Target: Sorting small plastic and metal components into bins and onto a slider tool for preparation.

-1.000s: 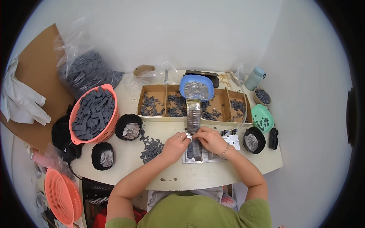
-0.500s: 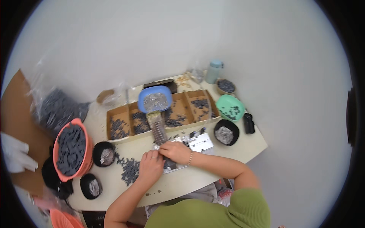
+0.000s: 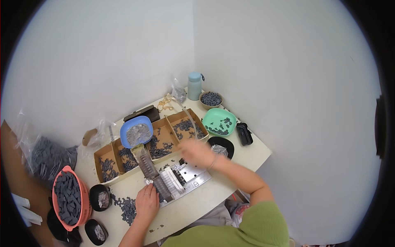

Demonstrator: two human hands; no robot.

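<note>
My left hand rests against the left end of a silver metal fixture, its fingers stretched along a dark slotted block. My right hand is in the air over the fixture's far right part, near the front wall of a divided cardboard box. Motion smears its fingers, so I cannot see whether it holds anything. Beside the dark block sits a white ribbed block. A ribbed chute slopes down to the fixture from a blue tray of silvery pieces.
Loose dark pieces lie left of my left hand. Black bowls and a pink basket of dark strips stand farther left. Right of the box are a green tray, another black bowl, a black case and a blue bottle.
My right hand has left the dark block and moved right and away from me. My left hand stays at the fixture's left end. The whole view has shifted and turned.
</note>
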